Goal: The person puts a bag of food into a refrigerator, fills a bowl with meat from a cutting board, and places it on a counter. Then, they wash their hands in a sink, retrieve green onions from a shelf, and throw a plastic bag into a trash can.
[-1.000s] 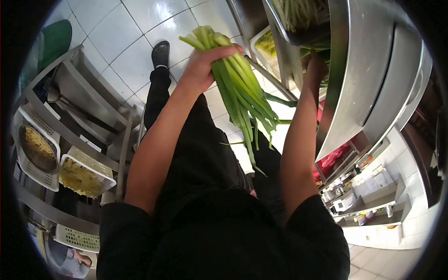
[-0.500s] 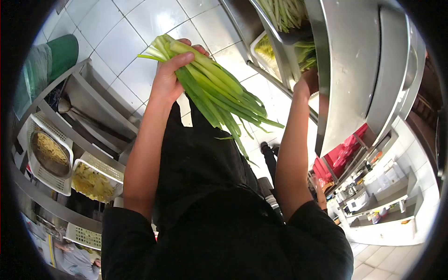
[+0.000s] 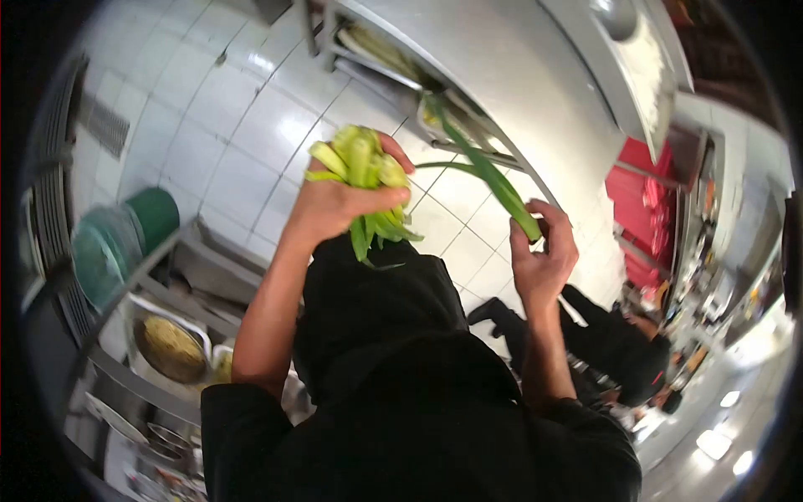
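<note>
Over the white tiled floor (image 3: 209, 159) we hold our left hand (image 3: 335, 205) clenched around a bunch of green stalks (image 3: 360, 180), their pale cut ends pointing up past our fingers and the leaf tips hanging below the fist. Our right hand (image 3: 544, 255) is closed on a single long stalk (image 3: 489, 180), whose far end reaches toward the steel counter (image 3: 519, 75). A second ago that hand was up at the counter's tray with nothing in it and the bunch hung long and slanted; now one more stalk is out and the bunch is turned nearly end-on to us. On the rack (image 3: 125, 376) to our left, a white basket (image 3: 171, 347) holds something yellow and shredded, beside a green bin (image 3: 155, 217).
</note>
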Demonstrator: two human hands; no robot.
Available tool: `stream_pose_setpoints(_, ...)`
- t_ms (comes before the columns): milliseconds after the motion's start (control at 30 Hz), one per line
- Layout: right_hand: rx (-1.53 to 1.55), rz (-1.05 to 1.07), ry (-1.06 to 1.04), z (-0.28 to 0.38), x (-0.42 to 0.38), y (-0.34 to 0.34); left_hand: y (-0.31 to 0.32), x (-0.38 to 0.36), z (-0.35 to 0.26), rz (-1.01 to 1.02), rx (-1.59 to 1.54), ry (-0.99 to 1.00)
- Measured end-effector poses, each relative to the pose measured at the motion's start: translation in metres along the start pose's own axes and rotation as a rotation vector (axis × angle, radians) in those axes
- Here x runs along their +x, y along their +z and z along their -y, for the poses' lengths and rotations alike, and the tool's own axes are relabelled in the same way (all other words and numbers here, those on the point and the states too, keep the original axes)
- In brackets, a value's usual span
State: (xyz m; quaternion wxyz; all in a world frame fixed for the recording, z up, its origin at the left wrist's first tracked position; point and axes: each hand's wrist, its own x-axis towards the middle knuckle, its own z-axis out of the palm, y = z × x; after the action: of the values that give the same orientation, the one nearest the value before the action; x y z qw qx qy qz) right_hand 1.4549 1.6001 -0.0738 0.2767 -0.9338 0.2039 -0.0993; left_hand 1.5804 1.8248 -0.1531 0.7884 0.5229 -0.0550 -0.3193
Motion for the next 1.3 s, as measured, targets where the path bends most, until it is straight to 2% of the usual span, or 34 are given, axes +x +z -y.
stream_pose_setpoints(33, -0.008, 0.053, -0.111, 0.016, 0.007, -0.016, 0.018, 0.002, -0.011, 0.077, -0.026, 0.002)
stream_pose_setpoints(67, -0.022, 0.099, -0.216, 0.027, 0.012, -0.031, 0.033, 0.004, -0.027, 0.170, 0.135, -0.005)
stream_pose_setpoints(133, 0.110, 0.186, -0.142, 0.052, 0.012, -0.053, 0.064, 0.006, -0.046, 0.337, 0.178, -0.033)
stream_pose_setpoints(200, 0.244, 0.201, -0.151, 0.076, 0.012, -0.073, 0.096, 0.000, -0.074, 0.431, 0.353, 0.000)
stream_pose_setpoints(267, 0.413, 0.109, -0.018, 0.070, 0.002, -0.084, 0.098, -0.002, -0.069, 0.468, 0.273, -0.071)
stream_pose_setpoints(333, 0.598, -0.038, 0.033, 0.059, -0.007, -0.092, 0.105, -0.002, -0.074, 0.556, 0.175, -0.050)
stream_pose_setpoints(400, 0.596, -0.174, -0.053, 0.049, -0.018, -0.095, 0.119, -0.009, -0.076, 0.569, 0.248, -0.047)
stream_pose_setpoints(467, 0.493, -0.388, -0.181, 0.037, -0.022, -0.098, 0.138, -0.007, -0.070, 0.518, 0.103, -0.052)
stream_pose_setpoints(600, 0.481, -0.564, -0.139, 0.019, -0.040, -0.107, 0.192, -0.009, -0.068, 0.522, 0.080, -0.079)
stream_pose_setpoints(700, 0.441, -0.636, -0.136, -0.014, -0.060, -0.127, 0.242, -0.007, -0.050, 0.552, 0.121, -0.119)
stream_pose_setpoints(833, 0.398, -0.692, -0.079, -0.076, -0.082, -0.171, 0.317, 0.005, -0.008, 0.714, 0.264, -0.064)
stream_pose_setpoints(967, 0.508, -0.725, -0.047, -0.142, -0.114, -0.229, 0.413, 0.002, 0.025, 0.694, 0.336, -0.120)
stream_pose_setpoints(1033, 0.509, -0.716, -0.048, -0.174, -0.121, -0.246, 0.454, 0.002, 0.039, 0.698, 0.376, -0.082)
stream_pose_setpoints(1133, 0.263, -0.819, -0.036, -0.209, -0.150, -0.291, 0.515, -0.003, 0.053, 0.768, 0.357, -0.084)
stream_pose_setpoints(1267, 0.204, -0.663, -0.011, -0.269, -0.160, -0.317, 0.569, 0.006, 0.066, 0.862, 0.256, -0.109)
stream_pose_setpoints(1300, 0.276, -0.500, 0.036, -0.278, -0.160, -0.324, 0.580, 0.011, 0.070, 0.867, 0.217, -0.139)
